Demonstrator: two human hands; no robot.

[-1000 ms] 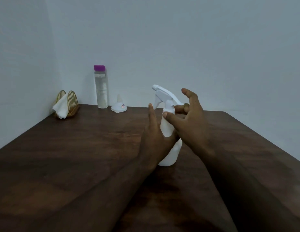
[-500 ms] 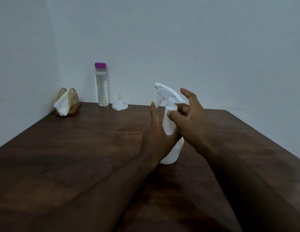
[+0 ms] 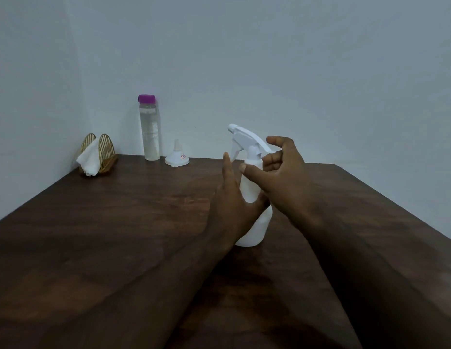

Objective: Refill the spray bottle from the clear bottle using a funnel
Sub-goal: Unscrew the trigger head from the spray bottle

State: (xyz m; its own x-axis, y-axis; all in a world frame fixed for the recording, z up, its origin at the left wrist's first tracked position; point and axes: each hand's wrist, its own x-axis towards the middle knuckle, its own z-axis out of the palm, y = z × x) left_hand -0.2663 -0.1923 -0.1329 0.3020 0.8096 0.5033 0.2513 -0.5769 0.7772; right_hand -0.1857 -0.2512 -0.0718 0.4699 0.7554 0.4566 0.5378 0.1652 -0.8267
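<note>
A white spray bottle (image 3: 254, 230) stands upright on the dark wooden table (image 3: 118, 222), its trigger head pointing left. My left hand (image 3: 232, 205) is wrapped around the bottle's body. My right hand (image 3: 282, 172) has its thumb and fingers on the collar just below the trigger head. At the back, against the wall, stands the clear bottle (image 3: 150, 132) with a purple cap and liquid inside. A small white funnel (image 3: 177, 157) sits upside down just right of it.
A gold wire napkin holder (image 3: 98, 154) with a white napkin stands at the back left, near the corner. Walls close off the table's left and far sides. The table's right edge runs diagonally at the right.
My right hand's fingers have shifted around the spray head's collar, and the trigger head has turned slightly. The left hand keeps its hold on the bottle's body.
</note>
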